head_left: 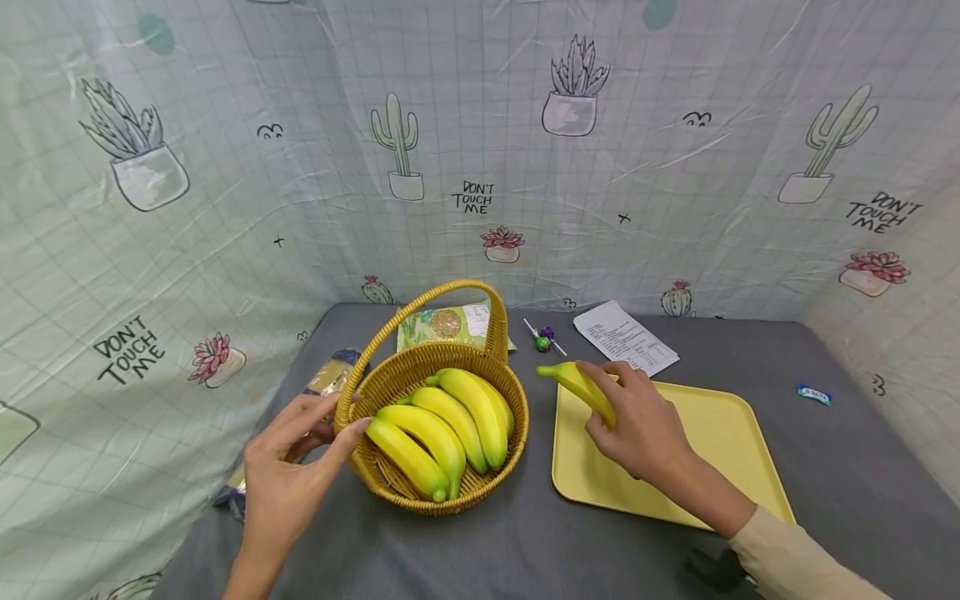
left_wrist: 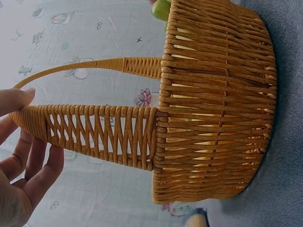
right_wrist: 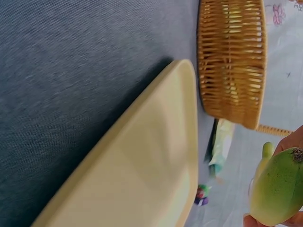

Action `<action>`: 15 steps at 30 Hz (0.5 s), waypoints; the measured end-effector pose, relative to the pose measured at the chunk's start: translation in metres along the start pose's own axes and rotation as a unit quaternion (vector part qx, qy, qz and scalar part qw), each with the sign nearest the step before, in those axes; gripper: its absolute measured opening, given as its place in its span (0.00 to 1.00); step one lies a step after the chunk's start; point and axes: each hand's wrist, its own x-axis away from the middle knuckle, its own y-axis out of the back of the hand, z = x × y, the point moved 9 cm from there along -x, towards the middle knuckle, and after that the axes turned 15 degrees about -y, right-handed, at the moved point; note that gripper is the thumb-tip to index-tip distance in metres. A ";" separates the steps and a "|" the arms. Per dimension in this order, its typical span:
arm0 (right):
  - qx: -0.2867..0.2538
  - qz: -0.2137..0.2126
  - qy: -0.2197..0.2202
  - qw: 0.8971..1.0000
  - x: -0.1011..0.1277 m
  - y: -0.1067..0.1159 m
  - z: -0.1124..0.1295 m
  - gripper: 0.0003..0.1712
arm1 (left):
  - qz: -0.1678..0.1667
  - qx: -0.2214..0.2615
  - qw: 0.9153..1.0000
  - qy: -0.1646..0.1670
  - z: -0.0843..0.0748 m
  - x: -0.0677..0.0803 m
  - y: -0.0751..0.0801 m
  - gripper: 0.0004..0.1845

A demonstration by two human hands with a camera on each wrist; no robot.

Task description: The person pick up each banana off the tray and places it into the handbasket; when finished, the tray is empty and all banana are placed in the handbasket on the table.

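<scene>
A woven wicker basket (head_left: pixel 390 385) with a tall handle stands on the grey cloth and holds several yellow-green bananas (head_left: pixel 442 425). My left hand (head_left: pixel 300 450) lies against the basket's left rim with its fingers straight, and its fingertips (left_wrist: pixel 19 99) touch the handle (left_wrist: pixel 94 130) in the left wrist view. My right hand (head_left: pixel 633 421) grips a single banana (head_left: pixel 581 385) just above the left end of the yellow tray (head_left: pixel 720 417). In the right wrist view the banana's green end (right_wrist: pixel 279 191) shows beside the tray (right_wrist: pixel 142 161) and the basket (right_wrist: pixel 232 56).
Behind the basket lies a green snack packet (head_left: pixel 450 325). A lollipop (head_left: pixel 543 340) and a printed paper slip (head_left: pixel 626 337) lie beyond the tray. A small blue wrapped sweet (head_left: pixel 813 393) sits far right. A packet (head_left: pixel 330 379) lies left of the basket. Patterned sheet walls surround the table.
</scene>
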 end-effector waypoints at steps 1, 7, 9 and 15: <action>-0.002 0.000 0.003 1.000 0.000 0.000 0.003 0.39 | -0.001 0.002 1.000 0.000 0.000 0.000 0.000 0.26; -0.011 -0.002 0.022 1.000 -0.003 0.002 0.022 0.40 | -0.001 0.006 1.000 0.001 0.000 0.000 0.001 0.26; -0.015 0.001 0.028 1.000 -0.005 0.002 0.028 0.40 | -0.001 0.005 1.000 0.001 0.000 0.000 0.001 0.26; -0.018 -0.003 0.053 0.998 -0.007 0.002 0.046 0.40 | 0.000 0.001 1.000 -0.001 0.000 0.000 0.000 0.26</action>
